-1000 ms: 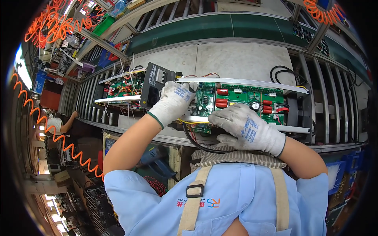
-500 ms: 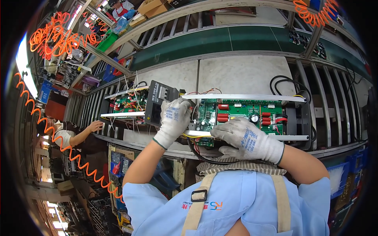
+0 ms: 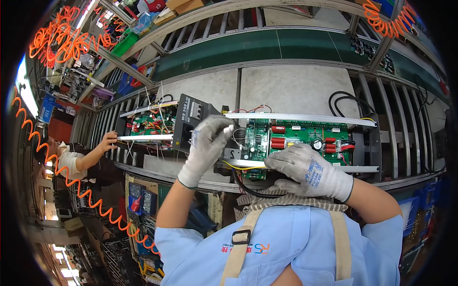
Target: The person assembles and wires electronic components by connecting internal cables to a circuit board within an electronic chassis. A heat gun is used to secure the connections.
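My left hand (image 3: 207,145), in a grey-white work glove, is closed in a pinch on a small white connector (image 3: 229,128). It is raised beside a black front panel (image 3: 191,117) with a row of light switches. An open chassis holding a green circuit board (image 3: 300,128) lies in front of me, with red components and wires on it. My right hand (image 3: 310,171), also gloved, is closed over the chassis's near metal rail (image 3: 343,168); its fingers lie over the rail, with the thumb on my side. A yellow wire (image 3: 245,168) runs below the rail between my hands.
A second open chassis (image 3: 148,121) stands at the left, where a co-worker's hand (image 3: 109,140) touches its rail. Metal rollers (image 3: 405,119) flank the work plates. Beyond runs a green conveyor belt (image 3: 305,45). An orange coiled hose (image 3: 71,176) hangs at the left.
My left hand has pulled back and turned, bringing the white connector into sight. My right hand stays on the rail. The co-worker's hand has reached the other chassis.
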{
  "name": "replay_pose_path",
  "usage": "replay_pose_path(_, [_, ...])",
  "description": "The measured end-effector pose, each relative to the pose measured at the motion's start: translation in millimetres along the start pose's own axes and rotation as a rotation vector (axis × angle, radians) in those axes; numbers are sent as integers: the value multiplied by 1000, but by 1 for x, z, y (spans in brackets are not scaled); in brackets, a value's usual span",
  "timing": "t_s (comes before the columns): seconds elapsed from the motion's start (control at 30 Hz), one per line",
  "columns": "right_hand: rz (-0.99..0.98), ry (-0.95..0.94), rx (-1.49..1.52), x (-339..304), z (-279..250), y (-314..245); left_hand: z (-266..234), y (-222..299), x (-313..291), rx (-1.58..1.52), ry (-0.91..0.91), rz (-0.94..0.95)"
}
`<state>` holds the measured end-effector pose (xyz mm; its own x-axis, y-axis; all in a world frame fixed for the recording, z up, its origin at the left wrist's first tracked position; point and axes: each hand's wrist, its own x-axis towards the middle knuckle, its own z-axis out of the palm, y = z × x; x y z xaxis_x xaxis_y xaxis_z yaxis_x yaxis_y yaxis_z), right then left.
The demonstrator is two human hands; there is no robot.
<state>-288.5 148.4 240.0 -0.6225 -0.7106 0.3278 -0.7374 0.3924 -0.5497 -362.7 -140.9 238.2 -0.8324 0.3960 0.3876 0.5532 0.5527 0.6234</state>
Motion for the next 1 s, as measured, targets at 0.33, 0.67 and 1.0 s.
replay_pose_path(0.33, [187, 363, 91, 64, -2, 28, 24, 24, 9, -290, -127, -414])
replay_pose_path(0.67, [358, 148, 241, 77, 10, 50, 25, 28, 11, -552, -82, -574])
replay_pose_path(1.0, [285, 246, -280, 60, -6, 75, 12, 34, 25, 128, -203, -372])
